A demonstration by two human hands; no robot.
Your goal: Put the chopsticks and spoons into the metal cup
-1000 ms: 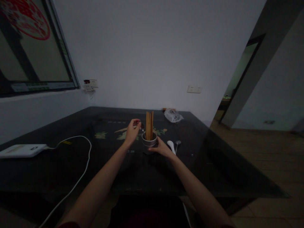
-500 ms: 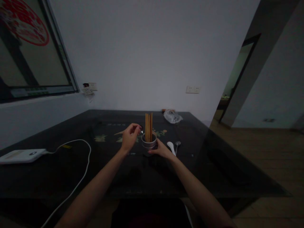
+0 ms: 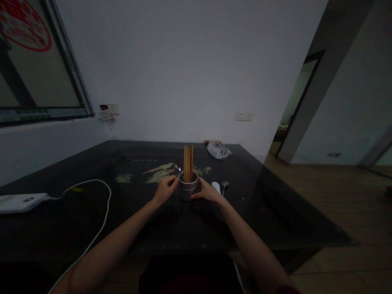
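A small metal cup (image 3: pixel 188 189) stands on the dark glass table (image 3: pixel 171 228) with several wooden chopsticks (image 3: pixel 188 163) upright in it. A metal spoon (image 3: pixel 177 165) leans out of the cup's left side, bowl upward. My left hand (image 3: pixel 165 190) pinches the spoon's handle at the cup's left rim. My right hand (image 3: pixel 206 192) wraps round the cup's right side. A white spoon (image 3: pixel 216 187) and a metal spoon (image 3: pixel 224 185) lie on the table just right of my right hand.
A white device (image 3: pixel 18 202) with a white cable (image 3: pixel 101 216) lies at the left of the table. A crumpled plastic bag (image 3: pixel 218 150) sits at the far edge. Wall sockets (image 3: pixel 243 116) are behind. A doorway (image 3: pixel 294 106) and wooden floor lie to the right.
My left hand has come down from above the cup to its left rim, and the metal spoon now stands in the cup. My right hand has stayed on the cup.
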